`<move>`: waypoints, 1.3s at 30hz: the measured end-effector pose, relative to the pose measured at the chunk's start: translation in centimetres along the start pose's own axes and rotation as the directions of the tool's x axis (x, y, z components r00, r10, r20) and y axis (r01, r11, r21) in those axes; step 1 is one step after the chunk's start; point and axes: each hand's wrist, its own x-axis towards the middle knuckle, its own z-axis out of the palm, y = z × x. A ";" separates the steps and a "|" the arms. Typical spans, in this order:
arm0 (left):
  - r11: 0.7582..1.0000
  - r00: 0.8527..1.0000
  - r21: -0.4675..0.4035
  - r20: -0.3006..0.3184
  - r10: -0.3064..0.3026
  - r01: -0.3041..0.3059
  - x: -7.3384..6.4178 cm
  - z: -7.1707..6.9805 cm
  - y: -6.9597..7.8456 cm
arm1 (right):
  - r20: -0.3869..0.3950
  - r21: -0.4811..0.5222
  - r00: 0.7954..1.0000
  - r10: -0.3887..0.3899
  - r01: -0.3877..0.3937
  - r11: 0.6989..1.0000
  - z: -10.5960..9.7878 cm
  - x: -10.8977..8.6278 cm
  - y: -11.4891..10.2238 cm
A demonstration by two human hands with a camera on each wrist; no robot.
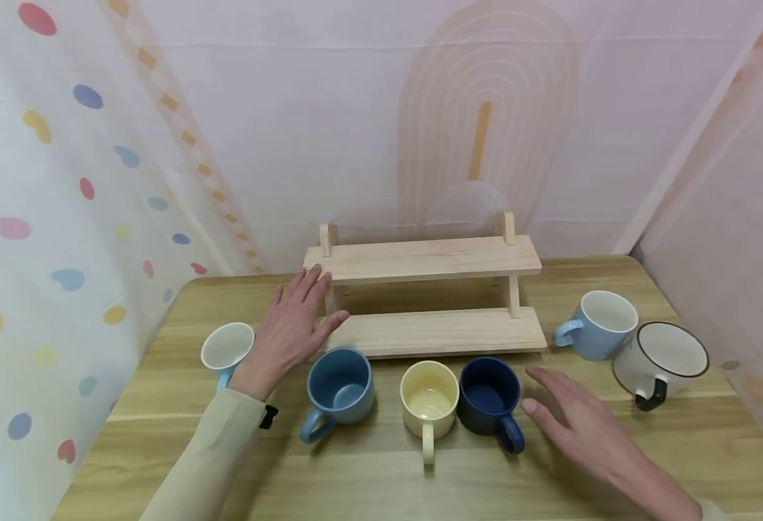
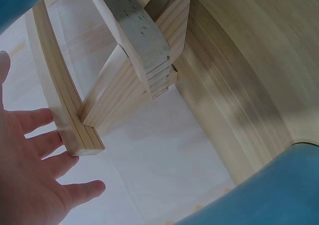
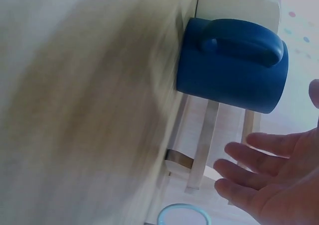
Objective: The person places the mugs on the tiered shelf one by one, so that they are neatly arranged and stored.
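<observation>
table (image 1: 355,488) is supporting shelf (image 1: 430,258); left hand (image 1: 289,325), fingers wide, is touching it; right hand (image 1: 582,427), fingers extended, is hovering nearby; navy mug (image 1: 481,418), probably fragile, is offering its handle (image 1: 512,436) for holding.

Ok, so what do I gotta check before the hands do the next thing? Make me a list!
1. Left hand touching the two-tier wooden shelf: ok, fingers on the upper board's left end.
2. Right hand free: ok, it holds nothing.
3. Navy mug upright: ok, handle pointing toward the near side.
4. Clear gap between the navy mug and the pale yellow mug: cannot tell, they're so close they may touch.
5. Any mug on the shelf: not ok, the visible mugs all stand on the table.
</observation>
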 end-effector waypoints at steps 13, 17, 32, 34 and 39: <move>1.000 1.000 -0.006 -0.017 -0.008 0.008 -0.6 0.2 -0.2 | 0.061 0.057 0.998 0.017 -0.020 0.998 1.0 -1.3 0.2; 1.000 1.000 -0.012 -0.022 -0.014 0.014 -0.8 0.2 -0.2 | 0.105 0.116 0.994 0.026 -0.038 0.993 1.3 -1.5 0.2; 1.000 1.000 -0.024 -0.016 -0.005 0.005 -0.5 0.2 0.0 | 0.235 0.338 0.971 0.042 -0.122 0.933 2.0 -1.1 0.4; 1.000 1.000 -0.027 -0.014 -0.005 0.004 -0.5 0.2 0.0 | 0.247 0.357 0.968 0.050 -0.138 0.924 2.1 -1.1 0.3; 0.999 1.000 -0.044 -0.017 0.000 -0.001 -0.5 0.3 -0.2 | 0.314 0.453 0.948 0.052 -0.197 0.870 2.3 -0.8 0.2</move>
